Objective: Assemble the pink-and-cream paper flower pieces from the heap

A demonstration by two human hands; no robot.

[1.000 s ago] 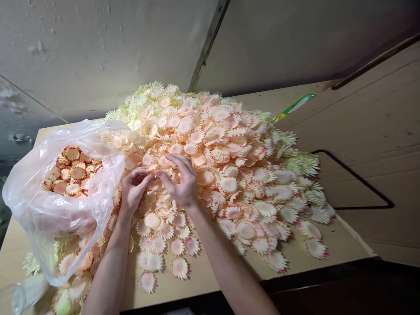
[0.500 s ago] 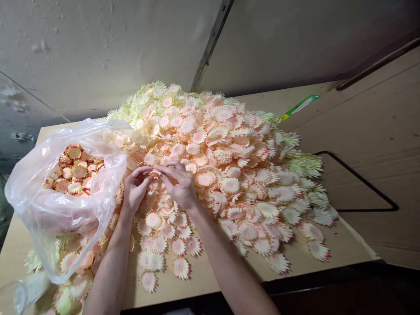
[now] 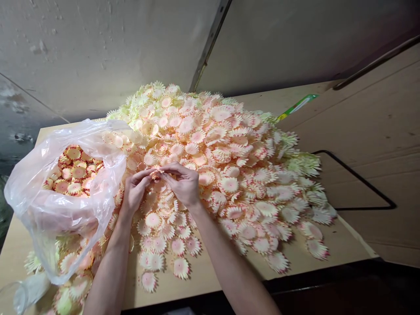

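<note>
My left hand (image 3: 135,189) and my right hand (image 3: 182,183) meet above the near left part of a big flower heap. Their fingertips pinch one small artificial flower piece (image 3: 155,174) with pink-tinged petals, partly covered by the fingers. Around and under my hands spreads the heap of artificial flower heads (image 3: 229,184), cream and pale pink with darker pink petal tips. Left of my left hand stands an open clear plastic bag (image 3: 36,192), holding several smaller, curled flower heads (image 3: 78,170) with red edges.
The wooden table (image 3: 183,291) bears the heap, with a grey wall (image 3: 131,52) behind. At right are a cardboard sheet (image 3: 387,175), a bent black rod (image 3: 364,180) and a green packet (image 3: 297,107). A clear cup (image 3: 20,297) lies at lower left.
My right hand has turned slightly and shifted a little to the right at the wrist, while both hands keep their pinch on the flower piece. The bag and heap look the same.
</note>
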